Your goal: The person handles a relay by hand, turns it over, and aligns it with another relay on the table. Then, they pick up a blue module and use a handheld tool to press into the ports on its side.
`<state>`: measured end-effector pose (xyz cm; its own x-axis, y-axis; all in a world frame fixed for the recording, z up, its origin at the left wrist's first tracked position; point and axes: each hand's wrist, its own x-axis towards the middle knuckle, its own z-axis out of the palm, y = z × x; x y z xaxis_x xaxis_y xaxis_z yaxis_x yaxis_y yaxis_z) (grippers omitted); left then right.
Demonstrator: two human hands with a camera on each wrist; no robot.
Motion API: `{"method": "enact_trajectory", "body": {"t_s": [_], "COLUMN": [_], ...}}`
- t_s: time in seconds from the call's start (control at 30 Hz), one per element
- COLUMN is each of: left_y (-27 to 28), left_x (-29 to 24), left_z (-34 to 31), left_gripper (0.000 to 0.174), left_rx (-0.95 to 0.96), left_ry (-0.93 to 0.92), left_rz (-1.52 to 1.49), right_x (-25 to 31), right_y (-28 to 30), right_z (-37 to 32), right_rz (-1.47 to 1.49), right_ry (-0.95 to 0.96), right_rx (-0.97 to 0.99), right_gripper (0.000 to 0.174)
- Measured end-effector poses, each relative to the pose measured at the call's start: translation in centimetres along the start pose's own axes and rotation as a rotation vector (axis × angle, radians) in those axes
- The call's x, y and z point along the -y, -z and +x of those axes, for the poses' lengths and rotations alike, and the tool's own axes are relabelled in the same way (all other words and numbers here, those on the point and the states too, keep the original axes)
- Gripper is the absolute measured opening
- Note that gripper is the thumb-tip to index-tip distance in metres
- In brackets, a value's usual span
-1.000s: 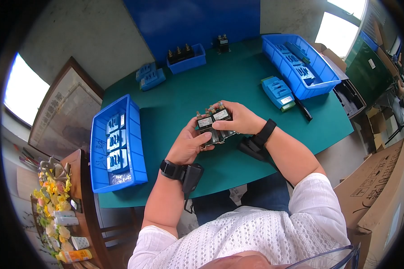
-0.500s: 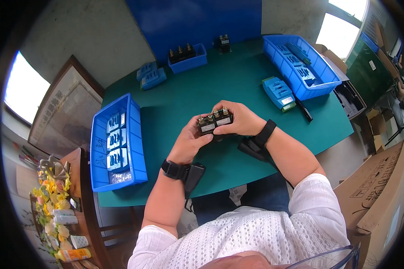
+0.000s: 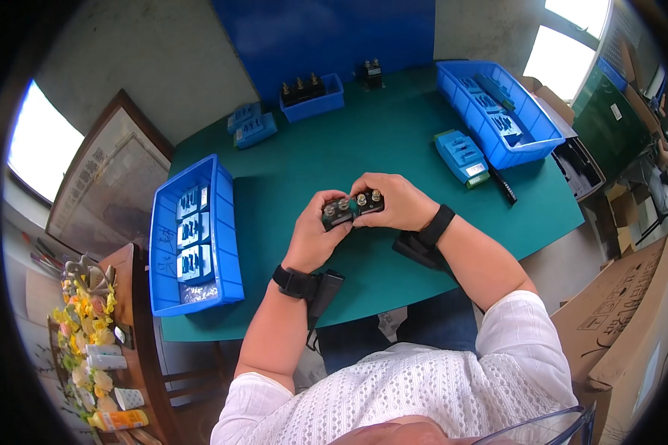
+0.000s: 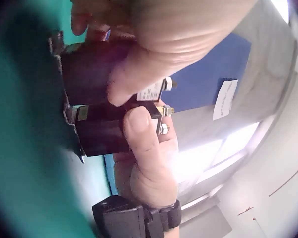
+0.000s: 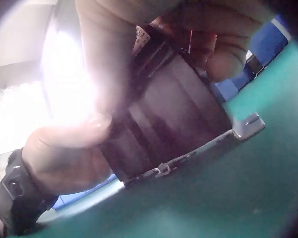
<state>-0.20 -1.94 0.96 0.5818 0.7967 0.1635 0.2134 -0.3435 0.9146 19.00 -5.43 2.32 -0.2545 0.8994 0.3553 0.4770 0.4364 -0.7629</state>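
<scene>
A black double relay unit (image 3: 352, 206) with brass terminal studs on top sits between both hands just above the green table (image 3: 393, 133). My left hand (image 3: 326, 216) grips its left end, fingers curled over the top. My right hand (image 3: 372, 194) wraps its right end from above. In the left wrist view the black unit (image 4: 99, 131) shows a white label and a metal base; the right hand's thumb (image 4: 139, 126) presses its side. From the right wrist view, the unit (image 5: 174, 119) rests its metal base plate (image 5: 243, 126) close to the table, with the left hand (image 5: 59, 153) behind.
A blue bin (image 3: 163, 245) with blue parts stands at the left; a larger blue bin (image 3: 531, 122) at the far right. A small blue tray (image 3: 312, 100) of black relays, a lone relay (image 3: 369, 72), blue modules (image 3: 249, 126), (image 3: 460, 156) and cardboard boxes (image 3: 623, 319) surround.
The hands tipped the relay unit from labels-up to studs-up and lowered it toward the table. Both hands kept their hold.
</scene>
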Motion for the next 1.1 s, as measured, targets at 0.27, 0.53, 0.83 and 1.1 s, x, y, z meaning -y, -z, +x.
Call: {"method": "enact_trajectory", "body": {"t_s": [0.27, 0.53, 0.83, 1.1], "left_y": [0.3, 0.3, 1.3, 2.6], "left_x": [0.1, 0.4, 0.4, 0.4], "left_z": [0.0, 0.0, 0.1, 0.7], "left_gripper": [0.042, 0.049, 0.048, 0.041], "left_rx": [-0.080, -0.081, -0.097, -0.387], "left_ry": [-0.051, -0.067, -0.027, -0.068], "left_rz": [0.042, 0.111, -0.275, -0.541], "right_x": [-0.5, -0.1, 3.5, 3.5], "right_y": [-0.3, -0.3, 0.8, -0.4], "right_z": [0.0, 0.0, 2.4, 3.1], "right_rz": [-0.031, -0.178, -0.570, -0.731], "right_ry": [0.073, 0.110, 0.035, 0.125], "right_rx": [-0.034, -0.085, 0.150, 0.325], "right_gripper": [0.040, 0.038, 0.044, 0.043]}}
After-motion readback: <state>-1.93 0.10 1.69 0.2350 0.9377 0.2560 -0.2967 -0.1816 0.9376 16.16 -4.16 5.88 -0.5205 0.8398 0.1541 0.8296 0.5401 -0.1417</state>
